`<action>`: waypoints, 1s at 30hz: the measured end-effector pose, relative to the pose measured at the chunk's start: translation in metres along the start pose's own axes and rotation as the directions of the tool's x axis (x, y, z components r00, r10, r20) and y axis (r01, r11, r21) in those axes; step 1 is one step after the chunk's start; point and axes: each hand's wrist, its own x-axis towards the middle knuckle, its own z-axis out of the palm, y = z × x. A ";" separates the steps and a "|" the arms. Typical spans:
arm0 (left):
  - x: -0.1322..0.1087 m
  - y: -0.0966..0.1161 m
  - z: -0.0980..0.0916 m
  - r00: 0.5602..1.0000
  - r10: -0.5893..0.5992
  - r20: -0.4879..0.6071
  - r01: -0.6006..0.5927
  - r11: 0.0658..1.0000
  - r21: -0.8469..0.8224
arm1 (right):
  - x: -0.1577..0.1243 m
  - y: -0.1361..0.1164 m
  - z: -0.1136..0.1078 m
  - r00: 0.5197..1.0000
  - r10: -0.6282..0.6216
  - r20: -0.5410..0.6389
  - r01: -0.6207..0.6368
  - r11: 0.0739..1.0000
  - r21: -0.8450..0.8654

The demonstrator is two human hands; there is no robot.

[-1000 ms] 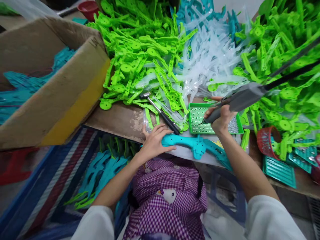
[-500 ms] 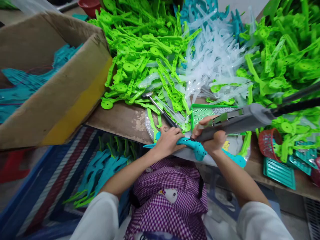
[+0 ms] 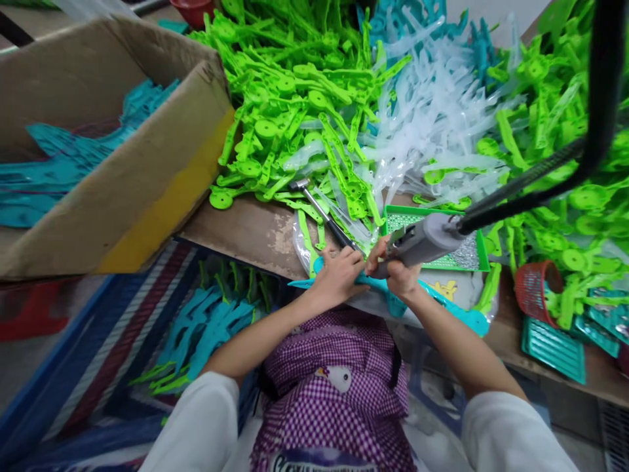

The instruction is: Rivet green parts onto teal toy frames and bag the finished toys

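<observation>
Long turquoise plastic part (image 3: pixel 396 305) lies left to right along the near edge of the brown worktable (image 3: pixel 255 236), just above the purple checked apron (image 3: pixel 334 406); its middle is partly hidden by hands. Left hand (image 3: pixel 339 275) is closed over its left portion, fingers on the far side, thumb nearer. Right hand (image 3: pixel 400 275) is wrapped around a grey cylindrical power driver (image 3: pixel 425 239), its black cable (image 3: pixel 602 85) going off far right. Driver leans, lower end down at the part beside the left hand; tip hidden, can't tell whether it touches.

Step in hand: looks like driving a fastener into the part. Next move probably calls for steady downward pressure in line with the hole, left hand pinning the part.

Just beyond: green perforated plastic tray (image 3: pixel 457 267) with small silver metal pieces (image 3: pixel 466 254); left of it, black-handled metal hammer (image 3: pixel 324 216). Farther: heap of lime-green plastic arms (image 3: pixel 314 98), then translucent white plastic pieces (image 3: pixel 427 105) to its right. Far left, brown cardboard box (image 3: pixel 122 190) holding turquoise pieces (image 3: pixel 63 164). Right, red plastic basket (image 3: pixel 535 295).
</observation>
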 end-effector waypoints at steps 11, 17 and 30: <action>-0.002 -0.003 -0.003 0.997 0.049 -0.066 -0.057 0.991 -0.117 | -0.013 -0.036 0.010 0.885 -0.225 -0.407 0.249 0.969 0.006; -0.033 -0.048 -0.036 0.741 -0.447 -0.501 0.196 0.858 -0.476 | 0.001 -0.072 0.035 0.615 -0.427 -0.662 0.399 0.894 -0.205; -0.054 -0.100 -0.015 0.537 -0.842 -0.054 0.307 0.255 -0.917 | -0.114 0.001 0.051 0.931 0.352 -0.100 -0.357 0.933 -0.037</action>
